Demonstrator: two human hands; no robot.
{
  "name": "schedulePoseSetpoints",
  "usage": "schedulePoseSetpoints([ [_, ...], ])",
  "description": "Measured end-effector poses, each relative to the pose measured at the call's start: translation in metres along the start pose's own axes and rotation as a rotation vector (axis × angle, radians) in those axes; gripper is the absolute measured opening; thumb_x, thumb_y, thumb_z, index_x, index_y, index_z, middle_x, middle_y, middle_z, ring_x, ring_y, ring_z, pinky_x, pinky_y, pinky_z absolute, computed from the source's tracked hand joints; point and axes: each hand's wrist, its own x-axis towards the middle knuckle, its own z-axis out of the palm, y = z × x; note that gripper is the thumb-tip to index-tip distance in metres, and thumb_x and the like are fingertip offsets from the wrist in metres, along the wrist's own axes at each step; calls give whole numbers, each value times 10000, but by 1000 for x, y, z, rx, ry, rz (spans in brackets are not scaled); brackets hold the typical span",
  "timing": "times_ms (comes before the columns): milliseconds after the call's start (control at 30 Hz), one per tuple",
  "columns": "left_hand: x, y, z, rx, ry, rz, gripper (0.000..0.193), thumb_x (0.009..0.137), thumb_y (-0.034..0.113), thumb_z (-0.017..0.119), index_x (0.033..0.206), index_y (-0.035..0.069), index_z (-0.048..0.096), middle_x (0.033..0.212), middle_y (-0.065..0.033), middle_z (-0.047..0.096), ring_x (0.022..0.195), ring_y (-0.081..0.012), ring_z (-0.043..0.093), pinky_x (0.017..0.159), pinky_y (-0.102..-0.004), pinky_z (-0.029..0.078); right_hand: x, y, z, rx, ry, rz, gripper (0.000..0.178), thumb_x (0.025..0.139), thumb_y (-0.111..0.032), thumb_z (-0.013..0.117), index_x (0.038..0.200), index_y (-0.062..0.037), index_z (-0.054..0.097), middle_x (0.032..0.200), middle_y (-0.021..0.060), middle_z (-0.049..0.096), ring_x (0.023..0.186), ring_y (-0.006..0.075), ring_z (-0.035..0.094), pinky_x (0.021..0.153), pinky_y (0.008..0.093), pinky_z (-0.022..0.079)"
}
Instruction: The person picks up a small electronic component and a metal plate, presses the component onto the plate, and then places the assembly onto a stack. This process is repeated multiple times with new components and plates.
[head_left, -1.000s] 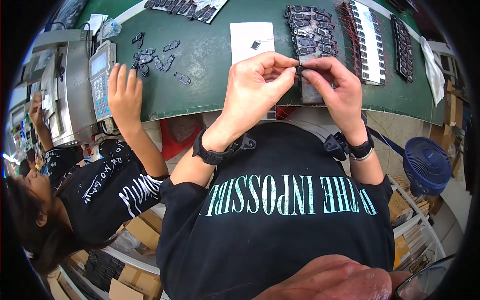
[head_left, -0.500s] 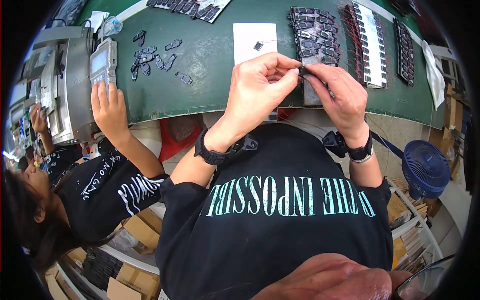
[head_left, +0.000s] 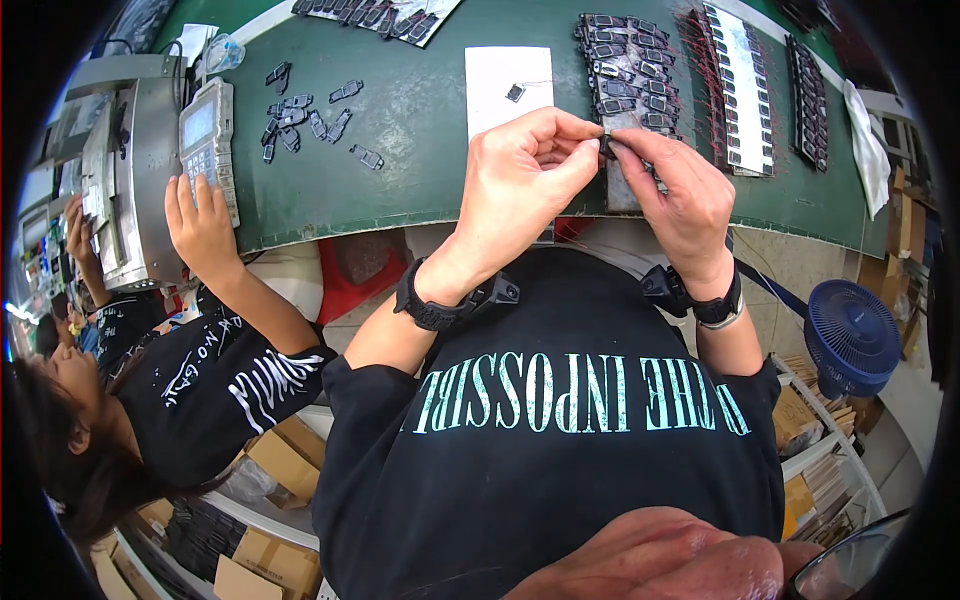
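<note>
My left hand (head_left: 522, 185) and my right hand (head_left: 682, 190) meet just past the front edge of the table. Thumb and forefinger of each are pinched on one small black plastic part (head_left: 606, 146), mostly hidden by the fingertips. Just beyond my left hand, a white sheet of paper (head_left: 490, 75) bears a small dark component (head_left: 515, 93) with thin wires. Ahead of my right hand stand rows of small black housings (head_left: 617, 88) on a dark metal block (head_left: 628, 190).
Loose black housings (head_left: 290, 115) lie left on the green table (head_left: 410, 130). Farther right is a white strip of black parts (head_left: 740, 90) with red wires. At left, a co-worker's hand (head_left: 203, 225) is by a grey keypad device (head_left: 208, 130). A blue fan (head_left: 852, 335) stands right.
My hands stay almost in place, with the black part showing slightly more between the fingertips. The co-worker's hand has shifted left and a little down along the keypad device.
</note>
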Motion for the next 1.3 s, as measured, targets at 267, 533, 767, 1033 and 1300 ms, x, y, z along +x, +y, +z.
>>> schedulePoseSetpoints([
  [267,1,3,-4,73,-47,-2,150,926,25,640,1056,-44,670,930,-79,718,873,-115,696,800,-225,556,2,-5,-2,1,-49,20,222,794,-11,757,1011,-31,713,945,105,728,826,240,713,730,295,559],
  [533,1,-1,-4,101,-4,41,148,919,27,650,1046,-46,671,921,-68,717,851,-95,685,784,-211,548,1,-8,3,291,-108,332,187,871,-5,697,1055,14,667,1057,99,725,888,141,693,784,268,550],
  [767,0,3,-2,160,6,80,138,911,32,662,1029,-35,682,898,-48,716,826,-65,666,758,-198,538,4,-3,-1,837,-176,637,119,951,-61,624,1047,9,629,1117,69,679,963,84,630,817,229,520],
  [1033,0,7,-3,223,11,81,129,898,37,672,1010,-21,697,874,-33,718,801,-50,657,735,-196,536,8,3,-3,870,-330,717,165,985,-82,576,1115,18,579,1022,34,624,932,83,604,808,255,536],
  [1300,-2,3,3,281,-2,86,135,896,33,668,1015,-23,699,886,-54,728,818,-70,673,758,-210,548,6,7,-6,930,-359,727,165,990,-103,572,1108,12,560,1028,50,627,928,93,614,789,247,533],
])
